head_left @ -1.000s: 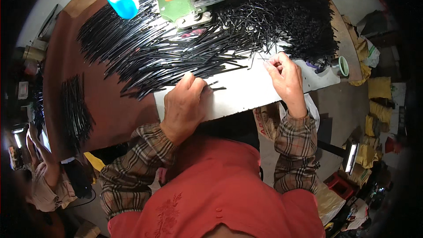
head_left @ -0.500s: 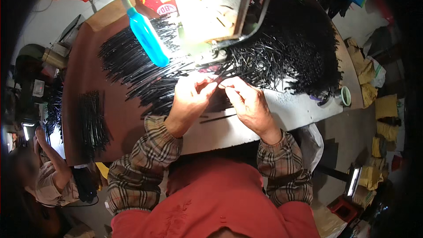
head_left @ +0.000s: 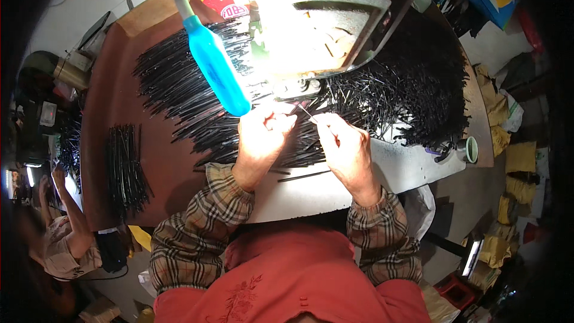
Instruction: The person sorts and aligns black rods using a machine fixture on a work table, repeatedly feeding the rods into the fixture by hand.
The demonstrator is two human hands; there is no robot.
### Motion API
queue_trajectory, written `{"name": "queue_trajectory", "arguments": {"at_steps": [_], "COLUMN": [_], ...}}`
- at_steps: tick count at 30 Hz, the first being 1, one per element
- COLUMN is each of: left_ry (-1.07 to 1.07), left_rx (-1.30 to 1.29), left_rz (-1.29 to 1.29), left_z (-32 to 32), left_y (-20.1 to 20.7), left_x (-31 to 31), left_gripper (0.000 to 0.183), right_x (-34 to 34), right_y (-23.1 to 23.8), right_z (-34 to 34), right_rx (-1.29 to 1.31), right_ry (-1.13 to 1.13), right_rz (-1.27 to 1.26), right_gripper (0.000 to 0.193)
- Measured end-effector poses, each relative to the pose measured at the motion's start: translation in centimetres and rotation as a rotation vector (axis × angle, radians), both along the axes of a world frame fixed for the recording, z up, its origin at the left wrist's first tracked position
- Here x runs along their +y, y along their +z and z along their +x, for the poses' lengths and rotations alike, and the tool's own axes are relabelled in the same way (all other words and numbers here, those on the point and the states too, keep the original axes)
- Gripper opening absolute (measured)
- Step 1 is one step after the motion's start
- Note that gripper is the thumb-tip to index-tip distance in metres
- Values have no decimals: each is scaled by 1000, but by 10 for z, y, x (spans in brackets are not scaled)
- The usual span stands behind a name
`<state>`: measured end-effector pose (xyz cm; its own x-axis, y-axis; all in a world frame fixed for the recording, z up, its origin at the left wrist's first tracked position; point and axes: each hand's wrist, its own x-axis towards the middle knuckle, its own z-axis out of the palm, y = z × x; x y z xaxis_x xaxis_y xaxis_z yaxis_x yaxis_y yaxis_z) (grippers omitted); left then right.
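Observation:
My right hand (head_left: 348, 154) pinches one end of a thin, light-coloured strip (head_left: 307, 113), which slants up toward the left fingertips. Close beside it, my left hand (head_left: 260, 143) is closed in a pinch; whatever lies between those fingertips is too small to make out. Both hands are just below the brightly lit bench machine (head_left: 299, 87). Behind and under them spread thin black strips (head_left: 179, 84), and one loose black strip (head_left: 304, 176) lies on the white board (head_left: 293, 197) below my hands.
A lamp with a blue shade (head_left: 216, 72) hangs over the table left of the machine. A large tangled black heap (head_left: 412, 96) fills the right side. A separate black bundle (head_left: 127, 170) lies at left. A green-rimmed cup (head_left: 471, 150) sits at the right edge. Another person (head_left: 69, 242) works at far left.
The hands have drawn slightly apart, and the thin strip between them now shows. The machine and lamp appear lower and further right in the view.

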<state>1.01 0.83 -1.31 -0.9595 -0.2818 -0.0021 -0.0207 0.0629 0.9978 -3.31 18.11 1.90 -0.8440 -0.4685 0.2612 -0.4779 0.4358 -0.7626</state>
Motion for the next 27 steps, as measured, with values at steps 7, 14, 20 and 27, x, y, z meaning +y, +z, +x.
{"name": "queue_trajectory", "arguments": {"at_steps": [7,14,20,27], "left_ry": [18,39,74,90], "left_rx": [36,-28,-11,-14], "left_rz": [-32,59,26,-53], "left_z": [-2,-1,-1,0], "left_y": [-5,-8,-6,-3], "left_x": [1,0,2,3], "left_gripper": [20,19,17,16], "right_x": [-5,-5,-5,-6], "right_y": [-7,-4,-8,-2], "right_z": [-5,-4,-3,-4], "right_rx": [-14,-59,-44,-110], "right_ry": [-56,-49,-55,-46], "right_rz": [-74,-60,-58,-7], "right_gripper": [16,16,16,15]}}
